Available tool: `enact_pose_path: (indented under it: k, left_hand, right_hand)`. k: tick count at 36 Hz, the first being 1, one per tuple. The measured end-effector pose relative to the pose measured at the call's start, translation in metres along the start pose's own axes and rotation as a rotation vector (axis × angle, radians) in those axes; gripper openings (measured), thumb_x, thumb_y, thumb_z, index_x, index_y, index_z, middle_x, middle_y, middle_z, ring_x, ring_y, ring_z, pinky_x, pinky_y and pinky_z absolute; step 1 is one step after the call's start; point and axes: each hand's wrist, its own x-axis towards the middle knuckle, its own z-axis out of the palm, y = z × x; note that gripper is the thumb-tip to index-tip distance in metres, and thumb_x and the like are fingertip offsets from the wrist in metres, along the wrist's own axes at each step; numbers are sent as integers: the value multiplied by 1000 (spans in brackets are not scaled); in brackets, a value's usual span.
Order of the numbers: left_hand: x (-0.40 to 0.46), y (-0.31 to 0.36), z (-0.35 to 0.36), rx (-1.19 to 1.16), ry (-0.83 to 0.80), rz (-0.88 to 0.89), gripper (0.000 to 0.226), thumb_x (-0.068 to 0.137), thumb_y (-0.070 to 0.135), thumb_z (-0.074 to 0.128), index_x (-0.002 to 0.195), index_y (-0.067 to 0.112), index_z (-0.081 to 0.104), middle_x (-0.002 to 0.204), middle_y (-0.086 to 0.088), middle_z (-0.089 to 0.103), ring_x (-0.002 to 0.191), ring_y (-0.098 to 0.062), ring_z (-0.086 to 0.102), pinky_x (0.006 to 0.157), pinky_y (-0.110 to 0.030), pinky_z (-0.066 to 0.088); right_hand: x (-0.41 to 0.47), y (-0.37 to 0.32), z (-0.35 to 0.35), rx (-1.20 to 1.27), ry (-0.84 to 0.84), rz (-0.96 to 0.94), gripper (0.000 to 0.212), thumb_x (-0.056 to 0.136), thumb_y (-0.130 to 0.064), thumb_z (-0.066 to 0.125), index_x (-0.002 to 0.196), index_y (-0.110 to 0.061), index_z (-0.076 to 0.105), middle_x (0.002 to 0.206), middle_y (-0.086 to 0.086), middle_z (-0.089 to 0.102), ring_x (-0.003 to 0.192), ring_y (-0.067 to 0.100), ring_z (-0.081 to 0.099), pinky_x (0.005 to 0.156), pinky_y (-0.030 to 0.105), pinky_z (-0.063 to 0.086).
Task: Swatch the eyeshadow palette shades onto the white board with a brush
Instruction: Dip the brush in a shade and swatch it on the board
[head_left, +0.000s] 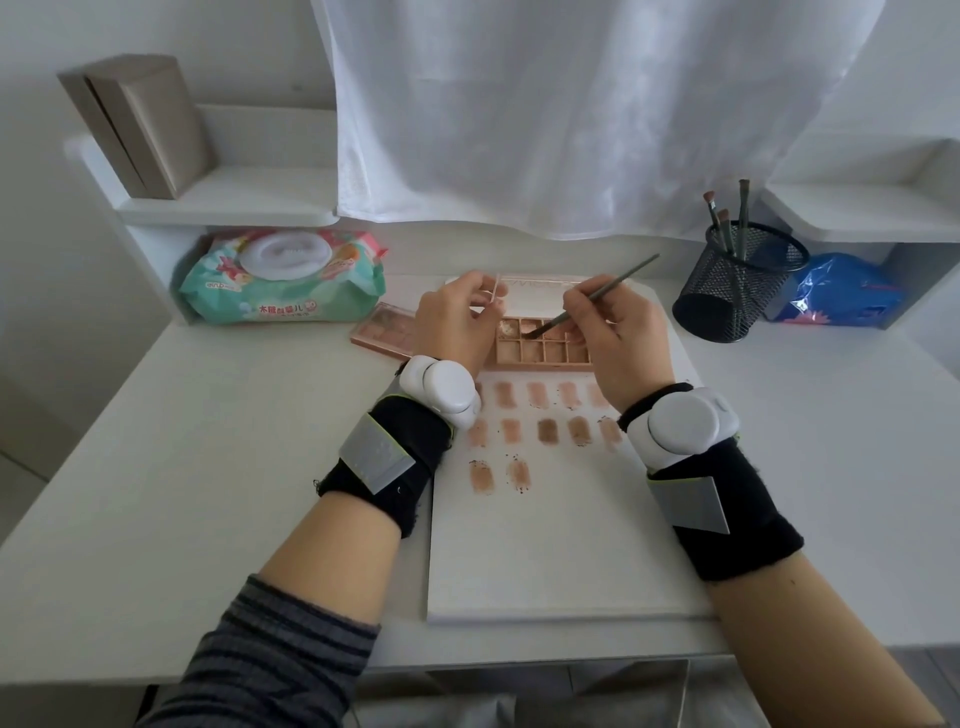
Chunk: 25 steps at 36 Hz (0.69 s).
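An open pink eyeshadow palette (543, 349) lies at the far end of the white board (550, 551). The board carries several brown and peach swatches (547, 430) in three rows. My right hand (613, 332) pinches a thin brush (597, 293), whose tip touches a pan in the palette. My left hand (457, 322) rests at the palette's left edge and pinches its raised clear lid (496, 291). Both wrists wear black bands with white sensor units.
A second pink palette (382, 330) lies left of the open one. A pack of wet wipes (283, 280) sits at the back left. A black mesh cup (737, 280) with three brushes stands at the back right, beside a blue bag (841, 291). A white curtain hangs behind.
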Motion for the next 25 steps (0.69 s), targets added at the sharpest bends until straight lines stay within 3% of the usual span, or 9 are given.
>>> enact_pose_path:
  k: [3, 10, 14, 16, 21, 25]
  left_hand:
    - [0, 1, 0, -6, 7, -5, 10, 84, 7, 62, 88, 13, 68, 94, 1, 70, 85, -13, 65, 77, -31, 54]
    - [-1, 2, 0, 1, 12, -17, 10, 83, 8, 62, 88, 15, 68, 93, 1, 70, 84, -13, 65, 77, -31, 54]
    - [-1, 4, -1, 4, 8, -24, 12, 83, 6, 60, 88, 14, 67, 94, 4, 70, 85, -11, 64, 77, -29, 53]
    - [-1, 4, -1, 3, 5, -26, 12, 83, 6, 59, 87, 14, 67, 94, 3, 70, 85, -11, 65, 77, -29, 53]
    - [-2, 4, -1, -2, 6, -25, 13, 83, 5, 59, 87, 13, 67, 94, 4, 70, 86, -13, 66, 77, -32, 54]
    - [-1, 2, 0, -4, 19, -36, 12, 81, 7, 60, 86, 15, 68, 92, 1, 71, 84, -14, 67, 75, -34, 54]
  right_hand:
    - [-1, -2, 0, -6, 45, -37, 25, 93, -15, 53, 72, -29, 53, 58, -13, 59, 58, 4, 56, 64, 32, 49]
    - [-1, 2, 1, -80, 2, -94, 12, 93, -18, 54, 82, -16, 59, 66, -6, 60, 64, 10, 59, 63, 36, 53]
    - [-2, 4, 3, -136, 18, -152, 13, 93, -17, 53, 81, -15, 59, 63, -19, 57, 62, 1, 55, 59, 14, 42]
    - [-3, 4, 4, -148, 19, -148, 13, 93, -17, 54, 81, -14, 59, 62, -18, 56, 58, 1, 53, 56, 11, 38]
    - [-4, 1, 4, -79, 10, -95, 13, 92, -20, 56, 81, -15, 60, 64, -4, 63, 62, 18, 61, 61, 31, 52]
    - [-2, 1, 3, -35, 92, -47, 18, 92, -21, 57, 75, -25, 56, 61, -11, 63, 57, 5, 60, 65, 37, 55]
